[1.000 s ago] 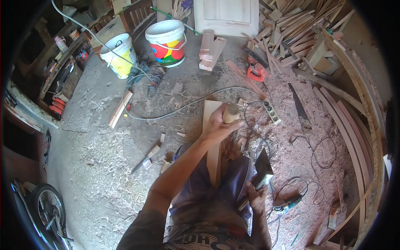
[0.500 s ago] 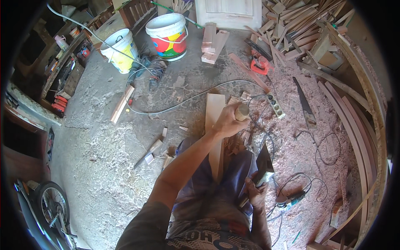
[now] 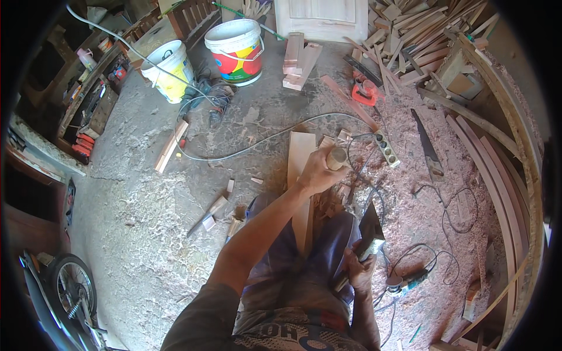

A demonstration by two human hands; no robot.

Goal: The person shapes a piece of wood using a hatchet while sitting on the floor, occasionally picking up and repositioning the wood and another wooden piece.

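Observation:
My left hand (image 3: 317,173) is closed around the upright round wooden handle (image 3: 336,158) of a tool, over a pale wooden board (image 3: 302,151). The tool's lower end is hidden. The board lies lengthwise in front of me, its near end between my thighs. Beside my right thigh, my right hand (image 3: 359,264) grips a tool with a broad, dark flat blade (image 3: 370,225); the blade points away from me and its bright side faces up. Only part of its handle shows. Small wood offcuts (image 3: 329,206) lie just right of the board.
A power strip (image 3: 387,150) with cables lies beyond my left hand, with a handsaw (image 3: 428,146) to its right. An angle grinder (image 3: 401,282) and cords sit right of my leg. Wood shavings cover the floor. Two buckets (image 3: 234,55) stand at the back; long planks (image 3: 492,181) line the right.
The handle in my left hand has shifted very slightly left. My right hand and its broad-bladed tool stay nearly in place.

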